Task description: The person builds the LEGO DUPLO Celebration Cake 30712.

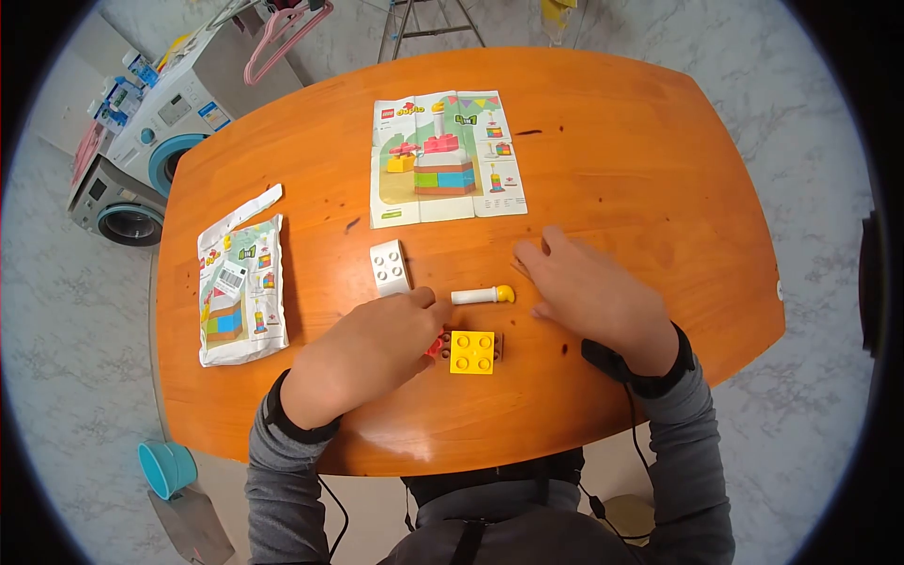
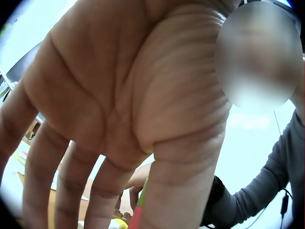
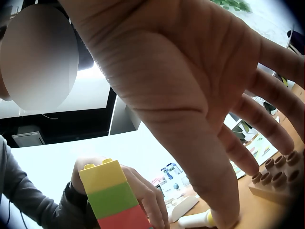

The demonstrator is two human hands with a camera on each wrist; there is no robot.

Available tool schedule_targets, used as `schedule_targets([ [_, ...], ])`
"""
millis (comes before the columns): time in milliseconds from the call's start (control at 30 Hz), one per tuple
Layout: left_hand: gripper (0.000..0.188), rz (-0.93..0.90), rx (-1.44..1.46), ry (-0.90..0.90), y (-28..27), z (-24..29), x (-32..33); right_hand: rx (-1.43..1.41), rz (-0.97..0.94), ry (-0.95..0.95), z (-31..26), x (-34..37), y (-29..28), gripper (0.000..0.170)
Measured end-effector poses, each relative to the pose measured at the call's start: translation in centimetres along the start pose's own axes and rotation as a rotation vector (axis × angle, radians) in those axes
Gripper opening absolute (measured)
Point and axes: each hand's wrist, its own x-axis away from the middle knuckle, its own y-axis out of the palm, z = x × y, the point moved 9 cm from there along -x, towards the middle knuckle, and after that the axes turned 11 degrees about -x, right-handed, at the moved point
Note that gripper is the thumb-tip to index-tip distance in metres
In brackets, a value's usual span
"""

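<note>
My left hand is beside a brick stack, its fingertips just left of the top yellow brick in the head view. Below that brick, green and red bricks show in the right wrist view. Brown studs poke out at its sides from above. A red piece is partly hidden under the left hand, whose fingers hang fairly straight. To the right, my right hand hovers with fingers spread, holding nothing. Between the hands lies a white toy candle with a yellow flame.
A white curved brick lies behind the left hand. Farther back is the instruction sheet, with a torn-open bag at the left. A studded brown brick appears under the right fingers. The wooden table has a curved edge.
</note>
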Motion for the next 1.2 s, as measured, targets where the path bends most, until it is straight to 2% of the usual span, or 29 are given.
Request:
schedule_targets([
  [33, 0.041, 0.017, -0.009, 0.005, 0.0, 0.1, -0.1, -0.020, -0.089, 0.090, 0.4, 0.1, 0.6, 0.047],
  [67, 0.041, 0.019, -0.008, 0.005, 0.2, 0.1, -0.1, -0.017, -0.089, 0.090, 0.4, 0.1, 0.8, 0.047],
  [133, 0.036, 0.095, -0.051, 0.043, 0.3, 0.5, -0.1, 0.087, 0.070, -0.040, -0.6, 0.1, 0.3, 0.038],
  [267, 0.032, 0.111, -0.110, -0.010, 0.6, 0.1, -0.4, 0.114, 0.127, -0.069, -0.5, -0.4, 0.6, 0.035],
  [333, 0.022, 0.159, -0.171, 0.037, 0.6, 0.4, -0.3, 0.125, 0.202, -0.262, -1.8, -0.5, 0.5, 0.032],
  [433, 0.021, 0.205, -0.144, 0.059, 0.9, 0.2, 0.1, 0.166, 0.245, -0.369, -3.0, -0.6, 1.1, 0.023],
  [567, 0.019, 0.175, -0.078, 0.030, -0.5, 0.1, 0.7, 0.268, 0.271, -0.404, -3.5, -0.8, 2.0, 0.014],
  [633, 0.017, 0.109, -0.023, -0.047, -1.0, -0.4, 1.1, 0.229, 0.117, -0.340, -3.0, -1.5, 2.5, 0.025],
  [667, 0.017, 0.109, -0.019, -0.048, -1.6, -0.4, 1.2, 0.230, 0.113, -0.341, -2.8, -1.6, 2.6, 0.025],
  [733, 0.018, 0.083, 0.013, -0.104, -2.2, -1.0, 1.5, 0.271, 0.222, -0.417, -3.1, -1.3, 1.8, 0.009],
  [767, 0.018, 0.084, 0.015, -0.105, -2.5, -1.1, 1.6, 0.272, 0.220, -0.418, -3.2, -1.1, 1.4, 0.009],
  [833, 0.019, 0.159, 0.052, -0.040, -3.5, -0.8, 1.9, 0.163, 0.147, -0.363, -3.3, -0.5, -0.1, 0.008],
  [967, 0.023, 0.232, 0.072, 0.038, -4.5, -0.1, 2.4, -0.006, 0.121, -0.275, -4.6, 0.9, -4.2, 0.011],
  [1033, 0.027, 0.301, 0.063, 0.092, -5.1, 0.6, 2.6, -0.097, 0.265, -0.395, -6.2, 2.6, -6.4, 0.013],
  [1067, 0.027, 0.299, 0.066, 0.092, -5.1, 0.7, 2.5, -0.099, 0.263, -0.393, -6.7, 3.3, -7.0, 0.013],
  [1133, 0.031, 0.271, 0.096, 0.086, -4.9, 0.9, 2.2, -0.120, 0.272, -0.394, -7.6, 4.4, -8.0, 0.024],
  [1200, 0.034, 0.283, 0.105, 0.099, -4.9, 1.3, 2.4, -0.167, 0.289, -0.427, -8.2, 5.2, -8.0, 0.024],
])
